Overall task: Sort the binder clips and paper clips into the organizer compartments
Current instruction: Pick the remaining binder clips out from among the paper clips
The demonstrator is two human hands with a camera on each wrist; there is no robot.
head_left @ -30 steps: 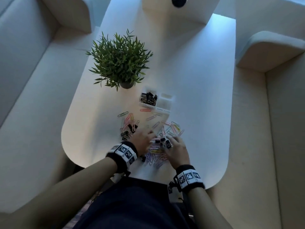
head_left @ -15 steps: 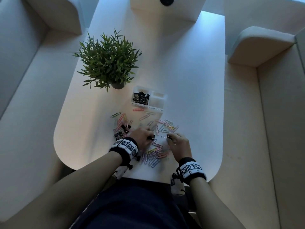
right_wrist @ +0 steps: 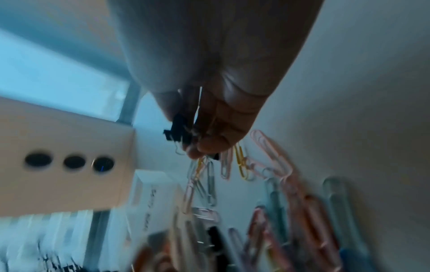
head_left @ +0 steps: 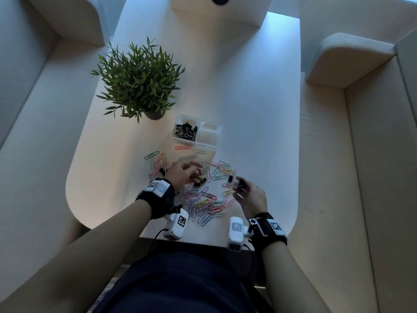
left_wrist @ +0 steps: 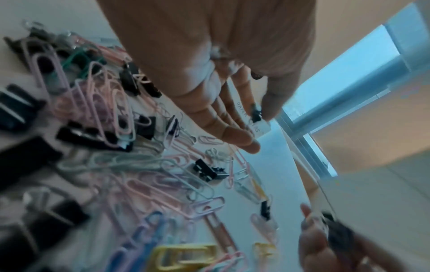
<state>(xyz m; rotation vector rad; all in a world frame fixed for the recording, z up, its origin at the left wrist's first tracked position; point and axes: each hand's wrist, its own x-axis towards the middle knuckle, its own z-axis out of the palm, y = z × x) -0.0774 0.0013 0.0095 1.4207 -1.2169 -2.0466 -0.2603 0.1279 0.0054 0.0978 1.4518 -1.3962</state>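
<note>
Many coloured paper clips point(head_left: 205, 204) and a few black binder clips point(head_left: 200, 182) lie scattered on the white table point(head_left: 259, 132). My right hand point(head_left: 240, 187) hovers at the pile's right edge and pinches black binder clips point(right_wrist: 178, 133) in its curled fingers. My left hand point(head_left: 196, 170) hangs over the pile's left part, fingers loosely extended point(left_wrist: 242, 139) and holding nothing. One binder clip point(head_left: 230, 178) lies between the hands. Beyond the pile stands the white organizer point(head_left: 209, 125); its left compartment holds black binder clips point(head_left: 186, 131), while nothing shows in its right one.
A potted green plant point(head_left: 140, 80) stands left of the organizer. A white box point(head_left: 216, 12) sits at the table's far end. Beige sofa seats flank the table on both sides. The rounded near table edge point(head_left: 203, 241) is just behind the pile.
My right hand has lifted off the pile with binder clips pinched in it and moved slightly right. My left hand's fingers have come up off the clips.
</note>
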